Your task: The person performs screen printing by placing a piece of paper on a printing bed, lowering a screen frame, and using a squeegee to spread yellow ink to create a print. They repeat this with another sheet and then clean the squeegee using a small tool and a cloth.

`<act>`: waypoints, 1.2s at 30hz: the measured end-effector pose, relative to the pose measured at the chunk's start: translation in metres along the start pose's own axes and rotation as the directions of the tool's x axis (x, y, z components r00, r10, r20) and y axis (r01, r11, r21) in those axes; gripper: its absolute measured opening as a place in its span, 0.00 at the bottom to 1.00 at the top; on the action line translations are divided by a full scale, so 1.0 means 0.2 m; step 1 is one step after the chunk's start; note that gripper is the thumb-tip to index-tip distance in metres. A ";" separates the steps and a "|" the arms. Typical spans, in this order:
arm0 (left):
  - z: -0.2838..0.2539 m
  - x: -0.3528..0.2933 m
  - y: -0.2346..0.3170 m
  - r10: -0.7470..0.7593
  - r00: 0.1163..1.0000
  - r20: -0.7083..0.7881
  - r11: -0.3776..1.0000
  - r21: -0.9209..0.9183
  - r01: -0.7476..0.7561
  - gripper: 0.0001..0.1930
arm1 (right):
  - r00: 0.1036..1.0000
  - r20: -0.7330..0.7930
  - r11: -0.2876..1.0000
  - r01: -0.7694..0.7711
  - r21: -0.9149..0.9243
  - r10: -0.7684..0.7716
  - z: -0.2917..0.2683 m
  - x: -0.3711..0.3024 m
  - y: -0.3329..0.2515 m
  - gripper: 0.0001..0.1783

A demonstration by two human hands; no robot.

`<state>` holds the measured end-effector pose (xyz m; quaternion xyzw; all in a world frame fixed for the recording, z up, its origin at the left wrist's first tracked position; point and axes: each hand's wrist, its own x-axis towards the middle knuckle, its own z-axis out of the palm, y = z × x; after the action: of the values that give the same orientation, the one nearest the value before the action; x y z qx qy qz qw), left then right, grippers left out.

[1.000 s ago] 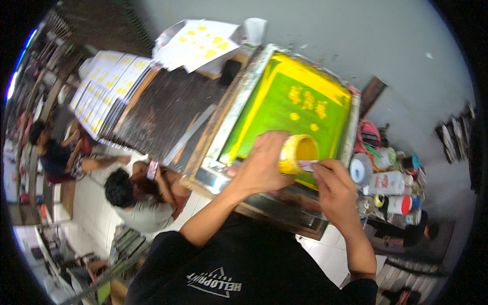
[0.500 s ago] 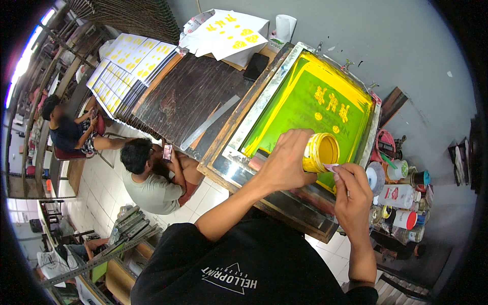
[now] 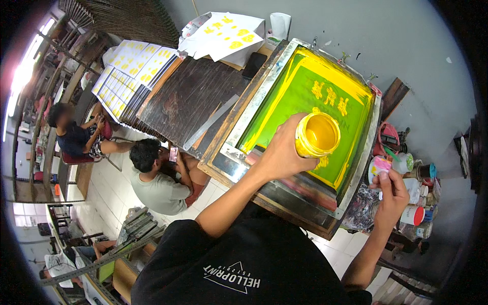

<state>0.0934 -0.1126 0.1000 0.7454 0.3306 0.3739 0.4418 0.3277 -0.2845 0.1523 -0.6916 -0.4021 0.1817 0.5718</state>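
My left hand (image 3: 282, 155) is wrapped round a plastic jar (image 3: 308, 144) smeared with yellow ink, its mouth tilted up toward me. Below the jar lies a screen-printing frame (image 3: 256, 108) with green mesh (image 3: 300, 94), yellow ink along its edges and yellow motifs in the middle. A reddish squeegee (image 3: 305, 189) rests along the frame's near side, partly behind my left forearm. To the right, beyond the frame's edge, my right hand (image 3: 390, 195) pinches a small pink and white scraper piece (image 3: 380, 165) with yellow on it.
Bottles and tubs (image 3: 412, 216) crowd the right side. On the left are a dark board (image 3: 190, 94) with a metal ruler (image 3: 211, 122), stacked printed sheets (image 3: 133, 66) and a phone (image 3: 254, 66). Two people sit at left, one near the table (image 3: 160, 188).
My right hand has moved right, away from the jar's rim, with the scraper piece. The jar has turned more upright in my left hand, its mouth now facing me.
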 end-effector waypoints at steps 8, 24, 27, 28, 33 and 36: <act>0.09 -0.01 0.05 -0.060 0.998 -0.003 0.995 -0.083 0.060 0.48 | 0.934 -0.182 0.937 -0.264 0.228 0.308 -0.43 -0.19 0.41 0.15; 0.34 -0.15 0.12 -0.038 0.991 -0.130 0.971 -0.240 0.006 0.46 | 0.869 -0.228 0.897 -0.438 0.059 0.439 -0.70 -0.42 0.86 0.16; 0.35 -0.17 0.12 -0.029 0.993 -0.111 0.990 -0.140 0.013 0.45 | 0.898 -0.217 0.922 -0.386 0.033 0.383 -0.76 -0.47 1.00 0.15; 0.35 -0.17 0.12 -0.110 0.991 -0.071 0.979 -0.179 0.096 0.44 | 0.882 -0.248 0.913 -0.407 0.028 0.401 -0.76 -0.48 1.04 0.15; 0.38 -0.22 0.18 -0.182 0.978 -0.104 0.967 -0.200 0.159 0.35 | 0.919 -0.258 0.856 -0.377 -0.353 0.298 -0.77 -0.52 1.17 0.13; 0.38 -0.21 0.21 -0.191 0.975 -0.116 0.963 -0.215 0.163 0.33 | 0.953 -0.231 0.821 -0.287 -0.493 0.195 -0.72 -0.52 1.21 0.13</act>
<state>0.1437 -0.1959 0.1014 0.6365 0.3852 0.4147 0.5239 0.4512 -0.4620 -0.0568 -0.8786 -0.2951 0.0772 0.3675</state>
